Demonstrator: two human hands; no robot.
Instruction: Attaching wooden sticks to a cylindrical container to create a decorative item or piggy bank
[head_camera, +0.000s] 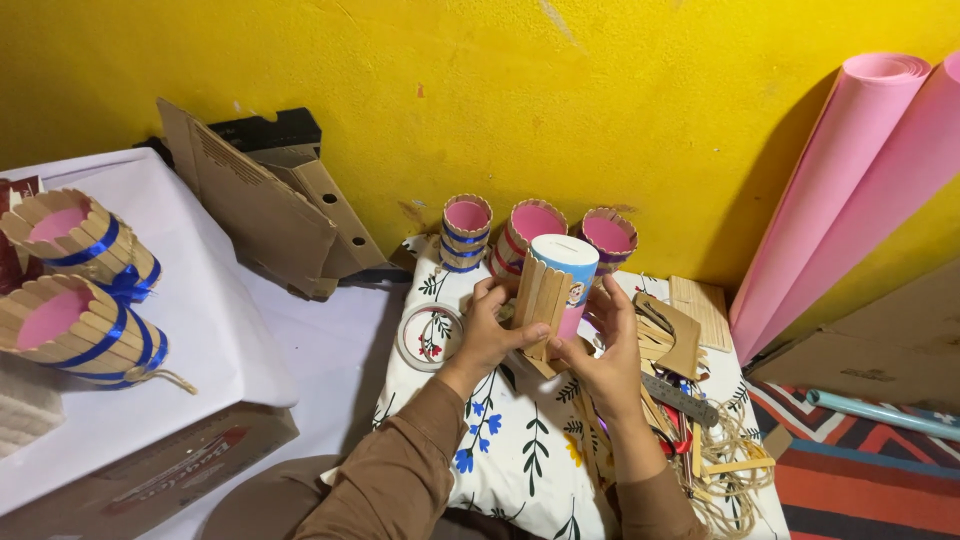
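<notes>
A yellow wall (600, 100) backs the floral cloth (520, 440) I work over. Nearest me, wooden sticks (665, 410) and loose twine (735, 470) lie beside my right wrist. My left hand (488, 335) grips the round can (560, 285) from its left, fingers pressing flat sticks against its side; my right hand (605, 355) closes on it from the right and below. A tape roll (430, 337) sits just left of my left hand. Behind the can stand three stick-clad pots (535, 230) with pink insides. Pink paper rolls (850, 180) lean against the wall, far right.
</notes>
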